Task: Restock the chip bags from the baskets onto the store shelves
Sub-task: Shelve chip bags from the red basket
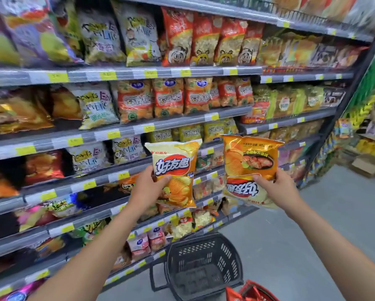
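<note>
Store shelves [125,131] are running across the left and upper parts of the frame, their tiers crowded with snack packets and their grey front rails carrying yellow price tags. Just left of centre, a person's left hand [148,187] is gripping a yellow-and-orange chip bag [174,168] by its lower left edge, thumb curled over the front. The hand is holding this bag upright in the air in front of the middle tiers. Below it, at lower centre, a black basket [232,257] is sitting on the grey floor [312,231] near the foot of the shelving. Right of centre, a second chip bag [250,161] of the same brand is hanging upside down, its orange end up and its logo inverted, just beside the first but apart from it. The right hand [277,187] is clasping this second bag at its right edge, thumb pressing across the front. At the bottom edge, right of the black one, a red basket [256,290] is showing only in part. At far right, a cardboard box [365,165] is lying on the floor.
</note>
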The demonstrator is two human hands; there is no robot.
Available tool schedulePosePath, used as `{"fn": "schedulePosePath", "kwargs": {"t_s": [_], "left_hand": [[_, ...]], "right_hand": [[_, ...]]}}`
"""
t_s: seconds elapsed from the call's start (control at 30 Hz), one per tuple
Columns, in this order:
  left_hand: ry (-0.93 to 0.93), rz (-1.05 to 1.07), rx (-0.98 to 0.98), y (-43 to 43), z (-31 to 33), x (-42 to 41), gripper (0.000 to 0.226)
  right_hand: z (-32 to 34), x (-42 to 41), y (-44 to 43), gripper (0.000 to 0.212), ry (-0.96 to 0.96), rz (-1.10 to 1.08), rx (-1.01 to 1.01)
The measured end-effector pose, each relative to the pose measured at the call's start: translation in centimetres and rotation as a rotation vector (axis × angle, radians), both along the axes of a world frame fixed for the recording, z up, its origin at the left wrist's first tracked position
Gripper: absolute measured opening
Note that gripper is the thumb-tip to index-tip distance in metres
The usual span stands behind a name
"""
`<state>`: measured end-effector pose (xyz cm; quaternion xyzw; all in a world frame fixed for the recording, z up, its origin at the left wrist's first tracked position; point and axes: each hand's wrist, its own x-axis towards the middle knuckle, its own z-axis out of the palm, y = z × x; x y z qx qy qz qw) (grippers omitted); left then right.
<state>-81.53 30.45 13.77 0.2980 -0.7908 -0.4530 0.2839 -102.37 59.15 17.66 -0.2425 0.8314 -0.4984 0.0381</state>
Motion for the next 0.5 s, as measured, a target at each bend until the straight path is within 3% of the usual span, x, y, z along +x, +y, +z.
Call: {"fn": "schedulePosePath", "kwargs": {"t_s": [0.5], "left_hand": [[0.085,0.321,-0.119,-13.8,6.9,26.7,0.036]], "right_hand": [[5.4,20.5,-21.8,0.021,-0.015,0.373,-0.078]]}}
